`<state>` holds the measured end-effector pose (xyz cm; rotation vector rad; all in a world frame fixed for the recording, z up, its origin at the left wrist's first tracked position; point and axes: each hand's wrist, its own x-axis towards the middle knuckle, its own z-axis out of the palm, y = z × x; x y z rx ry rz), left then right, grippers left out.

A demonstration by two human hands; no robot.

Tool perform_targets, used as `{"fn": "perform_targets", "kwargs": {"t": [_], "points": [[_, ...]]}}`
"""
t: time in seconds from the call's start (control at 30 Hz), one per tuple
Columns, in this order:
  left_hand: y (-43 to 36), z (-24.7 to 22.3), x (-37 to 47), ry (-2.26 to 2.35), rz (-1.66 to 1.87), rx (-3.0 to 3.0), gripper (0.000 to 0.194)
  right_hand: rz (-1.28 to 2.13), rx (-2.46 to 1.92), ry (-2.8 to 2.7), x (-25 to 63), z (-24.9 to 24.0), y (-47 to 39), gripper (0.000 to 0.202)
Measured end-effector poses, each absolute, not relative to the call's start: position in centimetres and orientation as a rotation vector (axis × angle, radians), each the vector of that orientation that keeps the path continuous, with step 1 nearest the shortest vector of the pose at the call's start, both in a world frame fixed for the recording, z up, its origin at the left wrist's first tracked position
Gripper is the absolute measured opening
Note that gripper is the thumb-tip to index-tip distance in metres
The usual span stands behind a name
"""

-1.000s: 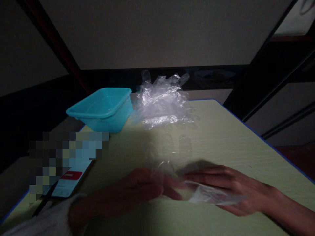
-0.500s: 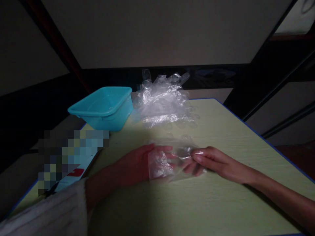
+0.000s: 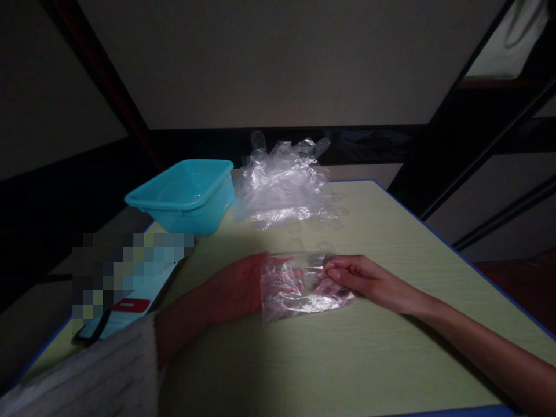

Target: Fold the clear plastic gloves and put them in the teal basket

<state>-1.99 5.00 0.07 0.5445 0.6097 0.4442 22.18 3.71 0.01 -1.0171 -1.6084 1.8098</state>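
Pale, wood-grained, blue-edged table [image 3: 347,359] spanned lower frame; turquoise rectangular plastic tub [image 3: 186,217] sat upper left of centre; heap of clear, crinkled plastic gloves [image 3: 286,188] lay beside it, upper centre; left hand [image 3: 234,289] was open, fingers extended, seen through the film; right hand [image 3: 365,281] clamped the film's far end, thumb against fingers; clear, thin, flat plastic-film piece [image 3: 291,292] stretched between both, centre frame; light, level tension seemed best; thin film could tear, so fingers needed to lie straight, pinch near the edge.
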Motion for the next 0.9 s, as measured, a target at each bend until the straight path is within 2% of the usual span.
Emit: {"fn": "perform_targets", "kwargs": {"t": [0.1,0.2,0.43,0.7,0.83,0.9], "points": [[4.6,0.0,-2.3,0.636,0.488,0.658,0.029,1.857,-0.953,-1.569,22.5,-0.5,3.8,0.03],[4.2,-0.1,-2.5,0.686,0.536,0.736,0.034,1.863,-0.908,-1.576,22.7,-0.9,3.9,0.029],[3.9,-1.0,-3.0,0.695,0.632,0.895,0.061,1.641,-0.959,-1.597,22.2,-0.7,3.6,0.024],[4.1,-1.5,-2.9,0.801,0.646,1.024,0.085,1.405,-0.998,-1.527,22.3,-0.6,3.6,0.061],[4.3,-1.1,-2.5,0.961,0.822,1.049,0.11,1.387,-0.984,-1.622,22.4,-0.7,3.5,0.053],[4.3,-0.8,-2.3,1.015,0.893,1.081,0.107,1.345,-1.012,-1.658,22.5,-0.8,3.5,0.046]]}}
